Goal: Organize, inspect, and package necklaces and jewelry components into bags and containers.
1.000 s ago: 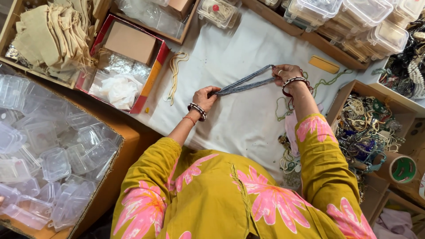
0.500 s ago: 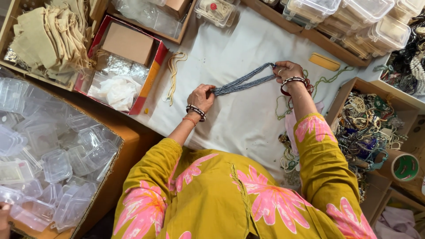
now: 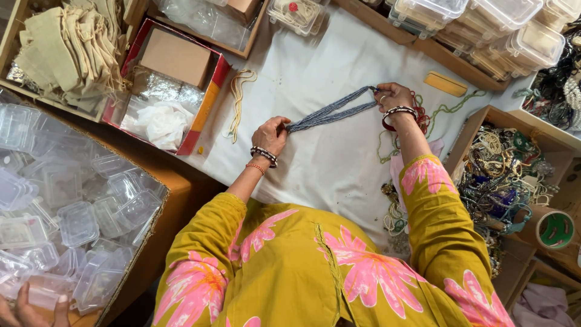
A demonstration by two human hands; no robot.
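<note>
Covering the worktable, a white cloth [image 3: 327, 163] carries a grey multi-strand bead necklace [image 3: 330, 113] stretched taut just above it. Left hand [image 3: 271, 134] fingers pinch one end; right hand [image 3: 393, 97] fingers are clamped on the other.

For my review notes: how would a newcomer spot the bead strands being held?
Find the white cloth covering the table's middle. Above it, the left hand and right hand stretch a bundle of grey-blue bead strands between them. Unlike the cream cord lying loose nearby, it is pulled taut.
</note>
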